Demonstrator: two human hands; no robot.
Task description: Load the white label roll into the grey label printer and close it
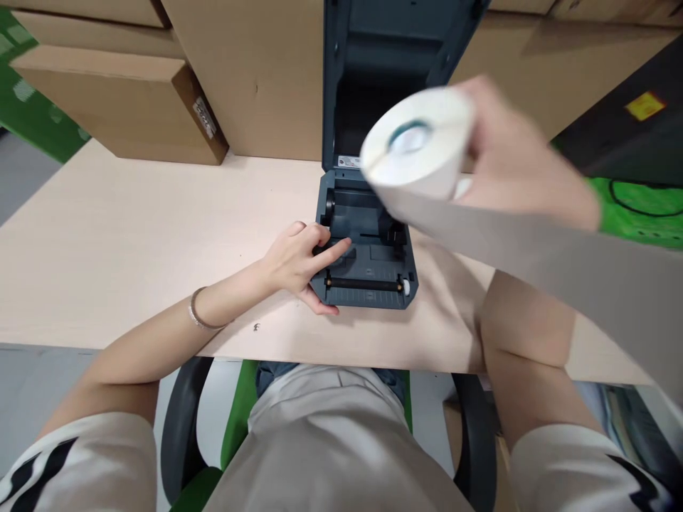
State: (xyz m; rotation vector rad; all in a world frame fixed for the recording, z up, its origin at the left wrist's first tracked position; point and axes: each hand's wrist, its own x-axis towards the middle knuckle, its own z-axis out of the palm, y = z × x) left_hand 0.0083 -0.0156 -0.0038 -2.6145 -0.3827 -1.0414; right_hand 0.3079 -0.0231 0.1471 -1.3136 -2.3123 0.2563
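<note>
1. The roll (440,146), white and blurred, is held up right of upper centre, its hollow core facing the viewer. A loose strip (560,263) runs from it to the frame's right edge.
2. The right hand (515,163), also blurred, is closed around the roll's right side; the separate fingers are hard to make out.
3. The left hand (302,259), at centre, is half open across the printer's left wall, forefinger straight out over the bay. Whether it grips firmly, I cannot tell.
4. The printer (369,252) sits open at centre on the table (133,235), a black roller (364,285) across its near end.
5. Its lid (395,53) stands raised at top centre.
6. A box (107,107) stands at upper left.
</note>
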